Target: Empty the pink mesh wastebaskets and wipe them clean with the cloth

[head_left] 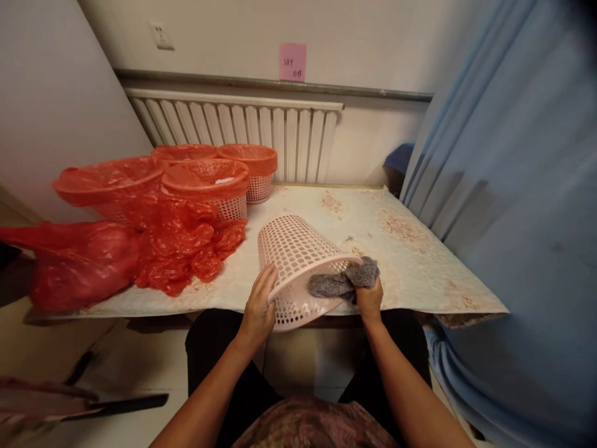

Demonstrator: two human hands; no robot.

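Observation:
A pink perforated plastic basket (pixel 293 249) lies tilted on its side at the table's near edge, its open mouth turned toward me. My left hand (pixel 259 308) grips the rim on the left, fingers wrapped over it. My right hand (pixel 369 297) is closed on a grey cloth (pixel 342 280), which lies against the rim and reaches into the basket's mouth.
Several baskets lined with red plastic bags (pixel 208 177) stand at the back left, with loose red bags (pixel 177 246) heaped in front. The table wears a pale floral cover (pixel 410 249). A white radiator (pixel 261 127) is behind, a blue curtain (pixel 513 186) on the right.

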